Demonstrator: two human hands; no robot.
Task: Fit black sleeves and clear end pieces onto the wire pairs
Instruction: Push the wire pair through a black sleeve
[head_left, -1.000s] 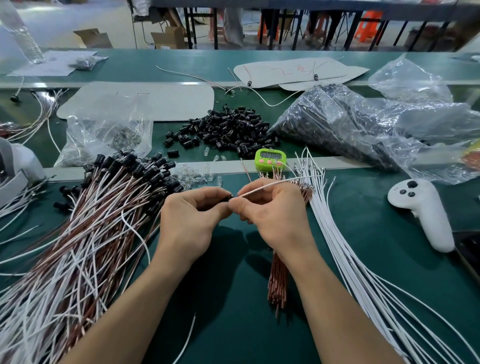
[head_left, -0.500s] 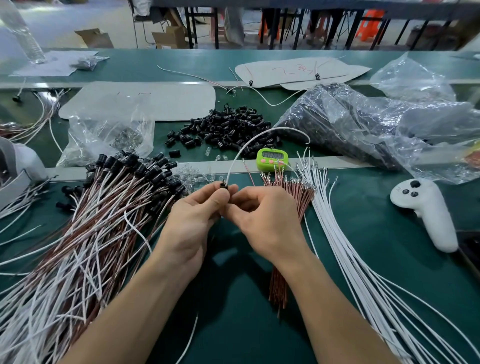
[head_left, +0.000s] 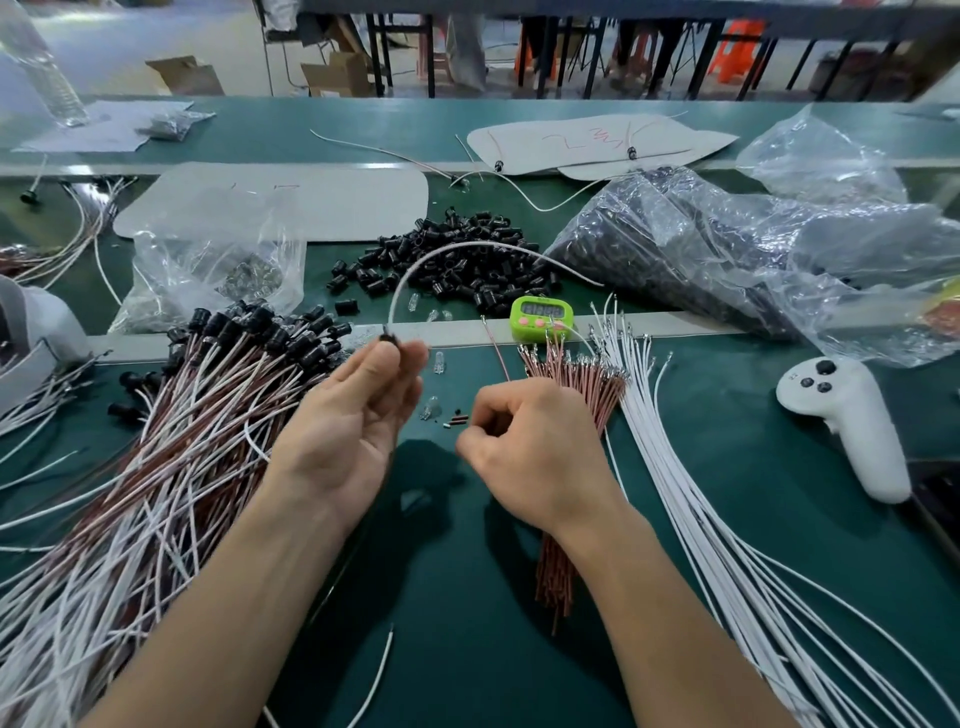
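My left hand, palm up, pinches a black sleeve at its fingertips. A white wire is threaded into that sleeve and arches up and right over the loose black sleeves. My right hand is curled beside it and pinches a thin brown wire that rises toward the timer. Clear end pieces lie on the mat between and just beyond my hands. The brown wire bundle lies under my right hand.
Finished wire pairs with black sleeves are heaped at the left. White wires fan out on the right beside a white controller. A green timer, a bag of black parts and a clear bag lie beyond.
My hands have parted. The left one lifted the sleeved white wire up and left; the right one dropped to the brown bundle and took a brown wire.
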